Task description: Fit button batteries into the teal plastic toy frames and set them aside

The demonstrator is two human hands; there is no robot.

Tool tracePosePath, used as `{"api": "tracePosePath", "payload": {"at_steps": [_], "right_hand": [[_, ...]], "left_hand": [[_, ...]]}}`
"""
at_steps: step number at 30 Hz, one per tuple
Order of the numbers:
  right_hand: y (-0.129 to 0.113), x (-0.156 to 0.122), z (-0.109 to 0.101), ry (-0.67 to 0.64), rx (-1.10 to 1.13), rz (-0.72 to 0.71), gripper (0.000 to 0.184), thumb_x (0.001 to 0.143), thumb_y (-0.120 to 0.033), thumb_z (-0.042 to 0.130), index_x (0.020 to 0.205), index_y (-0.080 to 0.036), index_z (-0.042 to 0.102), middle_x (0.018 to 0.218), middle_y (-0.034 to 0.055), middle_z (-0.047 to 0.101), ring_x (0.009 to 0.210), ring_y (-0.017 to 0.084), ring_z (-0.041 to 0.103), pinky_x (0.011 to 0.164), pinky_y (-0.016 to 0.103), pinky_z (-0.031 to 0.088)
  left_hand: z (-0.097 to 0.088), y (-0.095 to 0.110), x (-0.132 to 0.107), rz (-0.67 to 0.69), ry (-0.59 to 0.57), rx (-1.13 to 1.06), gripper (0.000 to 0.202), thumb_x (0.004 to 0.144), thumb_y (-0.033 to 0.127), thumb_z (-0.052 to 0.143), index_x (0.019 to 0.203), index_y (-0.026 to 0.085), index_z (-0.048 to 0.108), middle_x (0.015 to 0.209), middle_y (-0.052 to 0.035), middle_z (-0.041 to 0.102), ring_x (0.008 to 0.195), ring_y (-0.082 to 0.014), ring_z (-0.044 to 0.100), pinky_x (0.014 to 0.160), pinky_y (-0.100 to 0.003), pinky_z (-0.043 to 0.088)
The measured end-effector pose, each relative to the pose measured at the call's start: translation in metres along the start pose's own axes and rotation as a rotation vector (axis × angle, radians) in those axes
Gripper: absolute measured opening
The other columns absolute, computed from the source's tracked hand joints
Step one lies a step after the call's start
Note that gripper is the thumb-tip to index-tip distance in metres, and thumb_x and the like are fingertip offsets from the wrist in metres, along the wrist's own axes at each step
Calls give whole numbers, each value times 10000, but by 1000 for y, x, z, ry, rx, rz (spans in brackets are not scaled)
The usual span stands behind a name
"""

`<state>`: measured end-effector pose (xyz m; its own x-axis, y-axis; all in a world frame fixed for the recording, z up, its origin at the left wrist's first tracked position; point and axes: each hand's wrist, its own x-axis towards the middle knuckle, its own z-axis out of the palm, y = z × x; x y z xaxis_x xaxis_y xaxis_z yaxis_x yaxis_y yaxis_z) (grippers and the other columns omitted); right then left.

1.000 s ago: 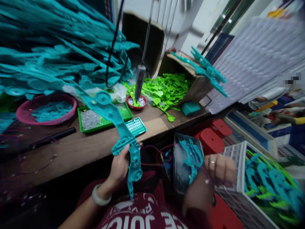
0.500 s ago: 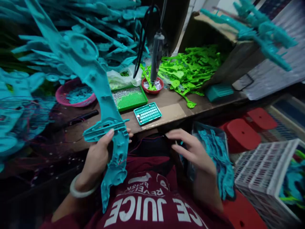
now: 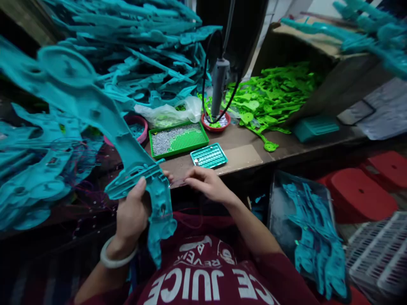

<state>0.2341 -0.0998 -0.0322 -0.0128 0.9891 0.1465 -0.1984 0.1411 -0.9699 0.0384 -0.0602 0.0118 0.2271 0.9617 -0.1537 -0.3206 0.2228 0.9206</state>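
Nearest the camera, the left hand [image 3: 132,216], a pale bangle [image 3: 116,260] on its wrist, is closed firmly round the near end of a long teal plastic part [image 3: 95,114], thumb pressed on its face. The part rises from in front of the person's chest up and away to the far left. The right hand [image 3: 206,186] lies just right of that grip at the near edge of the table [image 3: 248,148], its fingers [image 3: 190,182] loosely half-open with nothing visible in them. A second ago this hand was out to the right beside the white basket [image 3: 378,254], then above the dark tray [image 3: 273,199] of teal pieces. It has since crossed left, so both hands are now at the held part. Farther out on the table lie a small teal tray [image 3: 209,155], a green tray [image 3: 190,137] of screws and a red dish [image 3: 216,123] under a hanging screwdriver [image 3: 219,82]. Beyond these, green parts [image 3: 273,93] spill from a cardboard box [image 3: 318,46], and a teal heap [image 3: 143,42] fills the far left.
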Motion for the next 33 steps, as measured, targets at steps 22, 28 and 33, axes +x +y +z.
{"api": "tracePosePath", "payload": {"at_steps": [22,28,33], "right_hand": [[-1,-9,7,115,119,3,221,776,-291,815,782,-207,610,815,-5,671,819,159,681,764,304,566],[-8,-13,6,149,-298,-146,55,907,-200,687,898,-206,742,840,17,681,821,151,649,778,299,521],[-1,-17,15,112,-549,-246,159,973,-182,599,1019,-211,748,864,30,655,823,149,629,757,288,513]], "left_hand": [[5,-38,22,82,-251,348,289,835,429,757,995,188,770,1057,-68,788,1018,-271,734,1033,-441,553],[-8,-41,17,-5,-293,222,329,807,379,790,1080,199,742,1070,-81,788,858,-253,765,785,-379,656],[-19,-50,10,-4,-248,258,321,801,394,792,1048,193,757,984,-83,803,929,-281,764,885,-402,630]]}}
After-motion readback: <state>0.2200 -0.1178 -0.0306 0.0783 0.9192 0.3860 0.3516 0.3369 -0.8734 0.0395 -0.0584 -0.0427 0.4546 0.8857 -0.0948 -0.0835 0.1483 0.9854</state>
